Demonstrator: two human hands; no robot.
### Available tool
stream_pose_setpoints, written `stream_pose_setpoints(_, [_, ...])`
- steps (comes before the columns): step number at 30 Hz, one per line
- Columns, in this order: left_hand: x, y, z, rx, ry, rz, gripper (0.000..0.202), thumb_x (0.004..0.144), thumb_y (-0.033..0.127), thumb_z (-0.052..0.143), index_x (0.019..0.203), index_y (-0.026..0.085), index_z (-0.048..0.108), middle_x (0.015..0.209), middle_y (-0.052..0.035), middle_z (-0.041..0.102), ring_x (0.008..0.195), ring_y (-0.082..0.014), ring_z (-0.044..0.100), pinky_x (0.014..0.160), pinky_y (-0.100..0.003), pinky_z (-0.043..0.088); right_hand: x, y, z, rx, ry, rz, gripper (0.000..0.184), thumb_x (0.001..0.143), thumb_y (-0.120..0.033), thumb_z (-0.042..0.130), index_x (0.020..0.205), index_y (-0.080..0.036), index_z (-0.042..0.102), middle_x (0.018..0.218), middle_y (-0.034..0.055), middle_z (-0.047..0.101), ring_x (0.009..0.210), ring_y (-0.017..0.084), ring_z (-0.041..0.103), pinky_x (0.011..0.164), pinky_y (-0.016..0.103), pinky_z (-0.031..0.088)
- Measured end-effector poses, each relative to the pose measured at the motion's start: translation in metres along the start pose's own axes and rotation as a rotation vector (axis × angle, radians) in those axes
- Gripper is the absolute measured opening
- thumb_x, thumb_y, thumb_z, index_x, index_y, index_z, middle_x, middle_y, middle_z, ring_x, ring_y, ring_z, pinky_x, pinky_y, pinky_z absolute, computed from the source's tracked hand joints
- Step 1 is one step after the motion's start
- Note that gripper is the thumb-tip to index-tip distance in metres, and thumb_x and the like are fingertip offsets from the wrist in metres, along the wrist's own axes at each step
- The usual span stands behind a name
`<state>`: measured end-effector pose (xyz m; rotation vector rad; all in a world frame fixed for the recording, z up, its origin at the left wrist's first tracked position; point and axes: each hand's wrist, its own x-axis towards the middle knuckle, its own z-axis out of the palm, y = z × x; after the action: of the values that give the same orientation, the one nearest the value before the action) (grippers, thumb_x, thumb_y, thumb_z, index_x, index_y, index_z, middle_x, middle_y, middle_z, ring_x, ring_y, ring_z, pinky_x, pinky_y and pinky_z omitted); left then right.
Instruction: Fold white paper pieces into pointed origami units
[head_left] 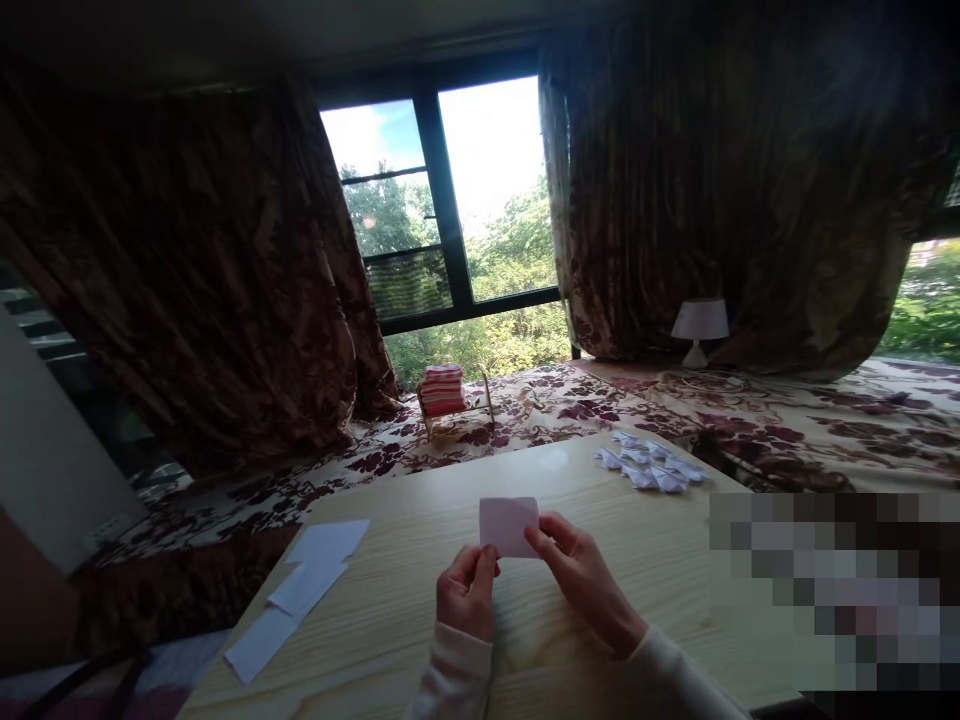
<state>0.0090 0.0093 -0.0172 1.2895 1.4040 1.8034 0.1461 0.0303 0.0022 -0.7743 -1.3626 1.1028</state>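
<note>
A small rectangular piece of white paper [507, 524] is held up above the wooden table between my two hands. My left hand [466, 588] pinches its lower left corner, fingers curled. At its right edge, my right hand [581, 570] grips the paper between thumb and fingers. Flat white paper sheets [300, 590] lie partly overlapping on the table's left side. Several small folded white paper pieces [652, 464] are clustered near the far right edge of the table.
The light wooden table [405, 640] stands before a ledge draped in floral cloth [540, 405]. On that cloth are a small rack with folded red-striped fabric [443, 388] and a white lamp [699, 322]. Dark curtains [225, 270] flank the window. A pixelated patch hides the lower right.
</note>
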Motion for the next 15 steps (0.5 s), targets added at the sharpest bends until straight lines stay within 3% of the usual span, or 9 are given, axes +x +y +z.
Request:
stream_pose_setpoints(8, [-0.0023, 0.0024, -0.0011, -0.037, -0.119, -0.099, 0.039, 0.063, 0.053, 0.064, 0.057, 0.015, 0.063, 0.05, 0.0006, 0.053, 0.051, -0.0118, 0.045, 0.049, -0.023, 0.036, -0.0025, 0.0073, 0.0003, -0.01, -0.056, 0.025, 0.039, 0.074, -0.054, 0.058, 0.071, -0.016, 0.061, 0.066, 0.0022, 0.06, 0.065, 0.017, 0.052, 0.058, 0.026, 0.042])
stream_pose_setpoints(15, [-0.0019, -0.0037, -0.002, -0.049, -0.128, -0.146, 0.041, 0.063, 0.053, 0.064, 0.054, 0.013, 0.064, 0.047, -0.0009, 0.052, 0.048, -0.012, 0.045, 0.048, -0.024, 0.035, -0.0047, 0.0101, 0.0019, -0.045, -0.079, 0.003, 0.034, 0.076, -0.049, 0.059, 0.073, -0.015, 0.063, 0.066, 0.003, 0.06, 0.064, 0.017, 0.052, 0.058, 0.027, 0.042])
